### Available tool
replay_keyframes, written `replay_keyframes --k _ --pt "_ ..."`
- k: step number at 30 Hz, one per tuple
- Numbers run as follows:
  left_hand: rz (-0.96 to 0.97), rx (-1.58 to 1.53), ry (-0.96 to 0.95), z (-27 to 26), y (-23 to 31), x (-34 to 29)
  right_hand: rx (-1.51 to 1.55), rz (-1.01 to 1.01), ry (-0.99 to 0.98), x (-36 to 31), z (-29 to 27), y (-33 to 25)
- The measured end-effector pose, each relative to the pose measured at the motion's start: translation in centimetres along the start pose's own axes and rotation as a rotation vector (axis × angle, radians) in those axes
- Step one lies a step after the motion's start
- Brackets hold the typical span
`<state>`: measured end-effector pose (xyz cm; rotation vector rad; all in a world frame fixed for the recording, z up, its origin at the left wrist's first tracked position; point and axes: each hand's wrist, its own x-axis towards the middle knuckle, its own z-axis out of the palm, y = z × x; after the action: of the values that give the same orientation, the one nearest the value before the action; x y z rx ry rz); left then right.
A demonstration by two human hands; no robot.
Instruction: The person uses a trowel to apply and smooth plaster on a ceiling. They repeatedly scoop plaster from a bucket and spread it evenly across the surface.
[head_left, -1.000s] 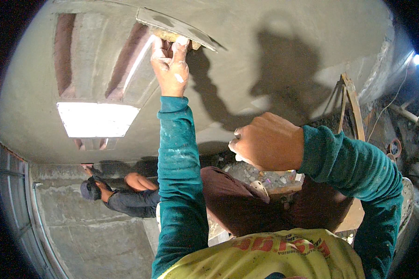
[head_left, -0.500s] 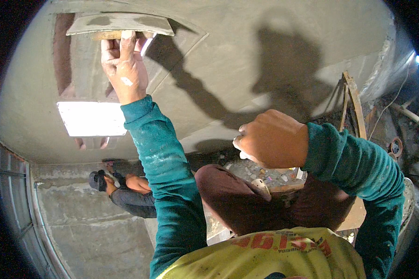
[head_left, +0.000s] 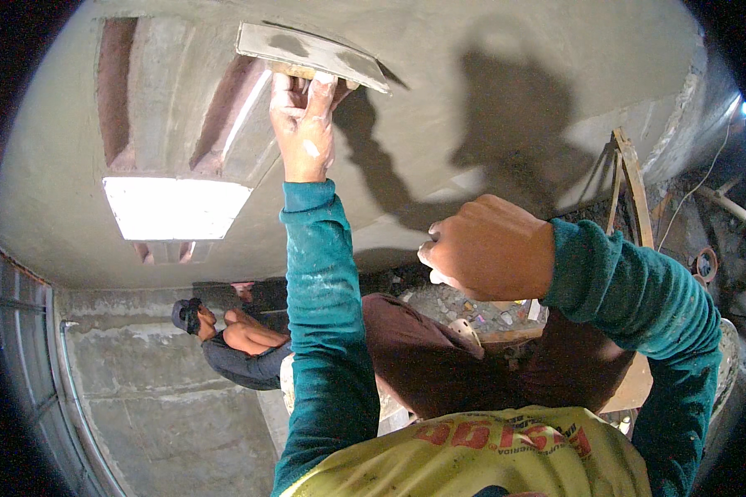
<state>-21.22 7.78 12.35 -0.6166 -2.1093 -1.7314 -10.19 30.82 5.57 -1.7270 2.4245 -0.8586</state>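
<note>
My left hand reaches up and grips the wooden handle of a plastering trowel, its flat metal blade against or close to the grey plastered surface. Dark wet patches mark the blade, and pale smears cover my fingers. My right hand is curled in front of my knees, fingers bent inward; its palm is turned away, so I cannot make out what it holds, if anything. Left of the trowel, the surface has a recess with reddish-brown grooves and a bright white panel.
A person in a cap and dark top is at the lower left. Wooden props lean on the right, near a hanging cable. Rubble covers the ground past my knees. A pipe runs along the left wall.
My left hand has moved right with the trowel, now tilted down at its right end, uncovering more of the grooved recess. My right hand has barely moved. The other person has shifted slightly right.
</note>
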Motion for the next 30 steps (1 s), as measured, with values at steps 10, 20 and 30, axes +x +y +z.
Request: replay_keyframes --k 10,20,30 --pt "-0.009 0.041 -0.007 0.1 -0.5 0.8 -0.009 0.044 -0.044 0.3 -0.3 -0.3" --pt "-0.050 0.065 -0.033 -0.5 -1.5 0.7 0.019 0.025 -0.024 0.4 -0.3 0.0" --pt "0.073 0.217 0.044 1.0 -1.9 0.0 0.040 0.001 0.028 0.1 0.1 0.2"
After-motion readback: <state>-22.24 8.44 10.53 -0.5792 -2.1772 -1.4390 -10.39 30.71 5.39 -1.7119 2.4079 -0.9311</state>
